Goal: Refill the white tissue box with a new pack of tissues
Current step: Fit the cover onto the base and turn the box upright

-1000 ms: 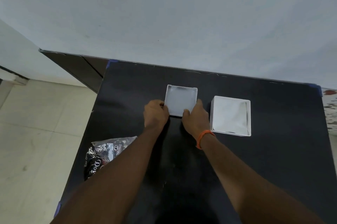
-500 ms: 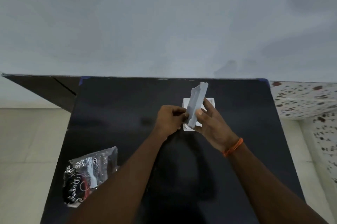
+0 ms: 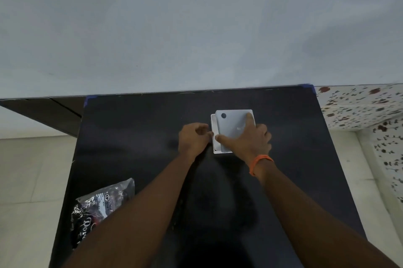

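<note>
The white tissue box [image 3: 214, 136] sits near the back middle of the black table [image 3: 135, 136]. Its white lid [image 3: 232, 124], with a small dark round hole near one corner, lies on top of the box, shifted slightly right so the box's left rim still shows. My right hand [image 3: 248, 139] is spread over the lid, thumb at its near-left corner, fingers gripping it. My left hand [image 3: 193, 138] is loosely curled just left of the box, fingertips at its left wall, holding nothing. The tissues inside the box are hidden by the lid.
An opened black and silver plastic wrapper [image 3: 98, 206] lies at the table's near-left edge, partly behind my left forearm. A pale wall rises behind the table. Tiled floor lies left, a speckled surface [image 3: 359, 106] at the right.
The lid, first lying left of the box, was lifted on edge with both hands, then laid down onto the box. My left hand has let go of it.
</note>
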